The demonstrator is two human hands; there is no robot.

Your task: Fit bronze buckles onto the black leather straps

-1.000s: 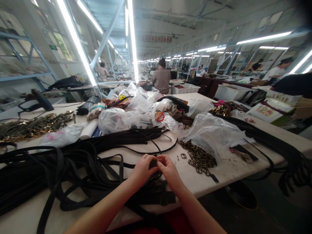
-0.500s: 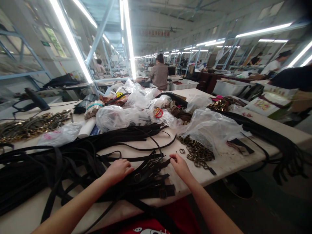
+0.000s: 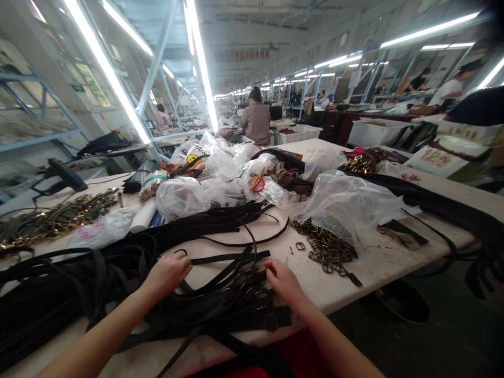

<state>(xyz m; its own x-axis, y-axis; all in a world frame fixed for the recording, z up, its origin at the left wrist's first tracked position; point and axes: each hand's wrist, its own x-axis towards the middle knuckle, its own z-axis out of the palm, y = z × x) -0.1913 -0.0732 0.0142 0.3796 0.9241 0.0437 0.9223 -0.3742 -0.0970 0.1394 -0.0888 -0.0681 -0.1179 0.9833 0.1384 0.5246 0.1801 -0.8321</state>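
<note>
My left hand (image 3: 169, 270) is closed around a black strap (image 3: 224, 258) at the strap's left end. The strap stretches rightwards over the pile to my right hand (image 3: 280, 278), whose thumb and fingers pinch near its right end. Below and between the hands lie more black straps with metal buckles (image 3: 227, 295) and clasps, heaped near the table's front edge. To the left, a large bundle of long black straps (image 3: 47, 299) spreads over the table. Loose bronze-coloured rings (image 3: 331, 249) are piled right of my right hand, partly under a clear plastic bag (image 3: 346, 202).
Plastic bags (image 3: 183, 197) and bundles fill the table's middle. Metal-ended pieces (image 3: 59, 212) lie at the left, beside a dark handheld tool (image 3: 66, 176). More black straps (image 3: 441, 207) hang off the right edge. A person (image 3: 255, 121) is beyond the table; others are farther off.
My left hand has moved left and now holds a strap end. The strap is drawn out between the hands. My right hand has shifted slightly left and down, and the view has shifted a little.
</note>
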